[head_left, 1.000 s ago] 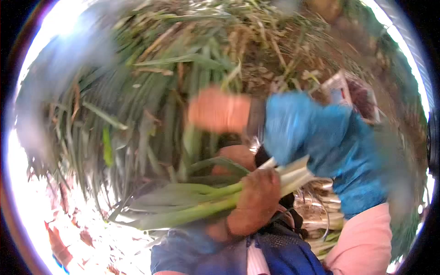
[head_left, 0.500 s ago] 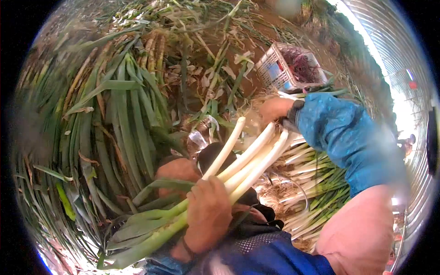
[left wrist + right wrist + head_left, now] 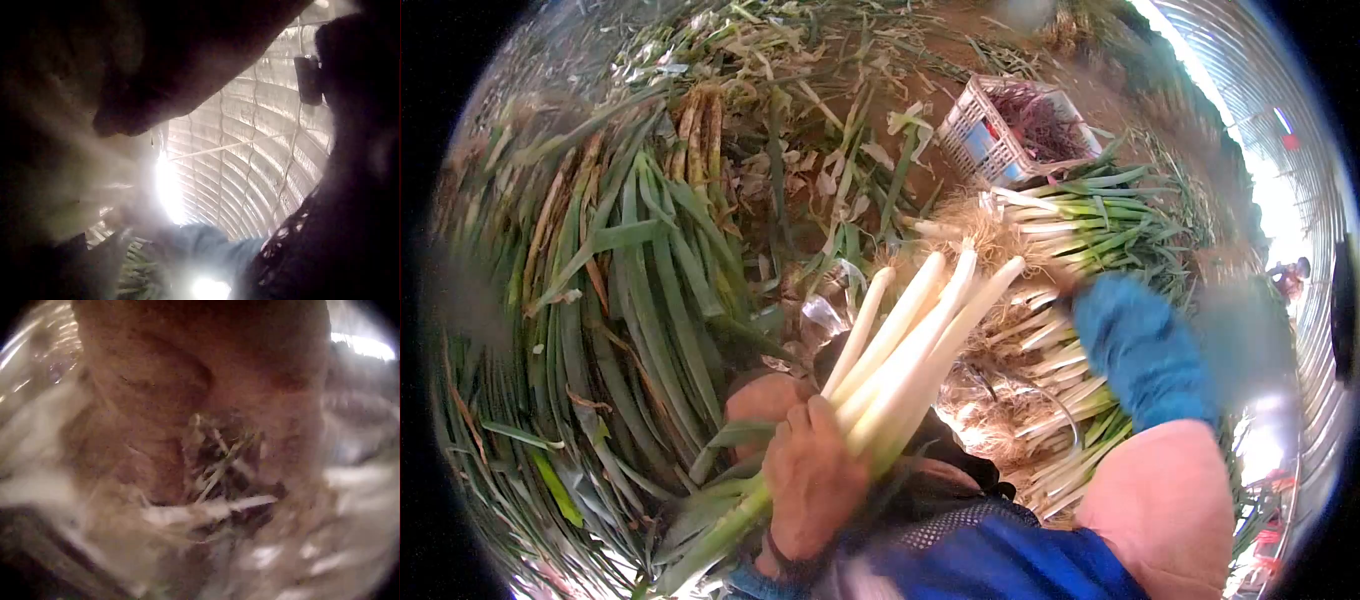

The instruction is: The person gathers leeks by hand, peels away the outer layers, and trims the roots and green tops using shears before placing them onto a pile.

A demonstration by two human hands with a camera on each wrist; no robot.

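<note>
Several thick white-and-green stalks (image 3: 910, 365) slant across the lap in the head view, white ends up and forward. My left hand (image 3: 815, 480) grips them lower down, fingers curled round the bundle; it is a dark shape (image 3: 187, 56) in the left wrist view. Beyond their white ends, my right hand (image 3: 1060, 283) is small and partly hidden by the blue sleeve, over a row of laid stalks (image 3: 1060, 370). Seen from the right wrist, that hand (image 3: 200, 381) has thumb and fingers apart, with blurred roots and a thin pale strand (image 3: 212, 509) beneath.
A large heap of long green leaves (image 3: 630, 300) covers the left. A white plastic crate (image 3: 990, 150) with reddish-purple contents stands at the back right, beside another row of stalks (image 3: 1090, 215). Loose leaves litter the soil. A person (image 3: 1288, 278) is at the far right.
My right hand has moved away from the bundle's white ends, right and slightly down to the laid stalks. My left hand still grips the bundle, shifted slightly left and lower.
</note>
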